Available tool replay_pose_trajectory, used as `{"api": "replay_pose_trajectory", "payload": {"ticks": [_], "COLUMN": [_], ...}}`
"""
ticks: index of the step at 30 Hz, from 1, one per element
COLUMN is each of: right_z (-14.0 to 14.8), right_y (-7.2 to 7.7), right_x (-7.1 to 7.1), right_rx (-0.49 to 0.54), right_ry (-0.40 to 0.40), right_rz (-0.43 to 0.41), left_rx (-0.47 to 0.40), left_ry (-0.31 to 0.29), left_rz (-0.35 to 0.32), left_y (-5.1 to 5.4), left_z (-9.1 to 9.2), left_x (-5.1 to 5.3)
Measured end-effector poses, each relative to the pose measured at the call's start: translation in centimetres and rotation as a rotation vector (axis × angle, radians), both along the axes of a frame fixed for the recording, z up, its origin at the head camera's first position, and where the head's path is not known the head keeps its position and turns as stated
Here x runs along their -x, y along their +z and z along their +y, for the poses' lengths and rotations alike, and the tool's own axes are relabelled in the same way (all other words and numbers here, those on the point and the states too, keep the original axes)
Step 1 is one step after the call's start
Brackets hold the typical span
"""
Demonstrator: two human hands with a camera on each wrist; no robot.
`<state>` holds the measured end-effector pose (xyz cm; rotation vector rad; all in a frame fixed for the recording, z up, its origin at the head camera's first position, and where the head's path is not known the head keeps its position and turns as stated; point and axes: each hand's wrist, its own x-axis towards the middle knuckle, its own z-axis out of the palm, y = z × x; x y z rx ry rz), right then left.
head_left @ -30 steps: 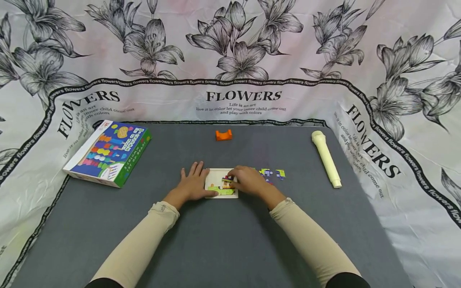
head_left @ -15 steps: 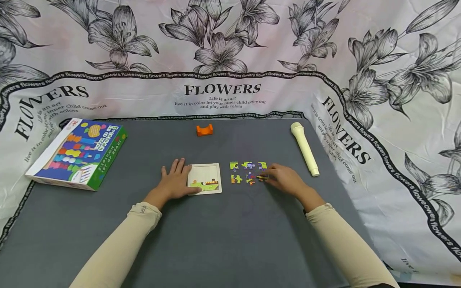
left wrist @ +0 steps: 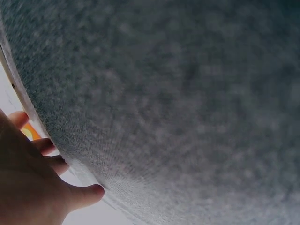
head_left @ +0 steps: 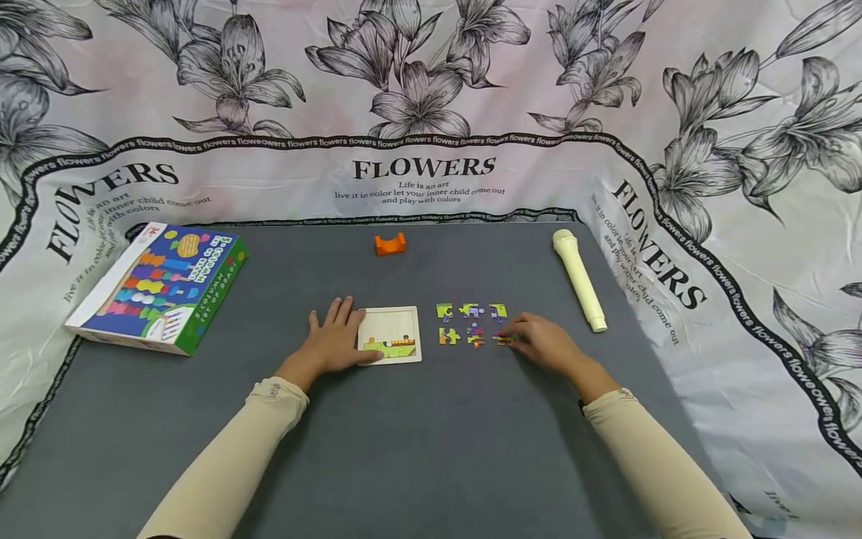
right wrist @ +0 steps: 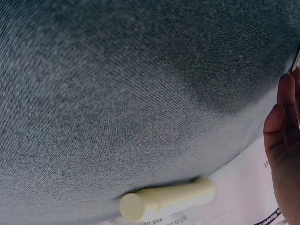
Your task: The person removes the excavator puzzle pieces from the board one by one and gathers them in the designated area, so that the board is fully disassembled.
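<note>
A shallow puzzle tray (head_left: 389, 322) with a pale wooden border lies mid-table, green and orange pieces fitted along its lower part. My left hand (head_left: 328, 346) holds its left side, fingers spread and straight on the table and tray edge, the thumb on the lower border. In the left wrist view the left hand (left wrist: 37, 183) shows at the lower left. Right of the tray, loose jigsaw pieces (head_left: 471, 310) lie in two rows. At the right end of the near row, my right hand (head_left: 544, 344) pinches a black-and-yellow striped jigsaw piece (head_left: 501, 340), partly hidden by the fingertips.
A blue and green game box (head_left: 158, 288) lies at the left. Toward the back edge sits an orange curved block (head_left: 390, 244). A cream cylindrical stick (head_left: 581, 281) with a wider end lies at the right. Grey cloth (head_left: 431, 449) covers the table, and a flower-printed sheet hangs behind.
My right hand has carried the striped jigsaw piece from over the tray rightward to the end of the loose rows. The left hand stays on the tray. The head view has shifted.
</note>
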<state>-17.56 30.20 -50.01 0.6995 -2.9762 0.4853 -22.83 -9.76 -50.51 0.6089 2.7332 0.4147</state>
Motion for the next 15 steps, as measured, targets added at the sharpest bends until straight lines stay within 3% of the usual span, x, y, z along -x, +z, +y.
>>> {"api": "replay_pose_trajectory", "payload": {"ticks": [9,15], "right_z": [-0.3,-2.3], "right_y": [0.0,1.1], "right_x": [0.4,1.1], "right_rx": [0.044,0.05], "right_ry": [0.034,0.06], "right_rz": [0.012,0.023], "left_rx": [0.029,0.036], "left_ry": [-0.007,-0.031], "left_rz": [-0.002,-0.041], "left_y": [0.3,1.0], "left_z": [-0.6,-0.9], "left_x": [0.2,0.5]}}
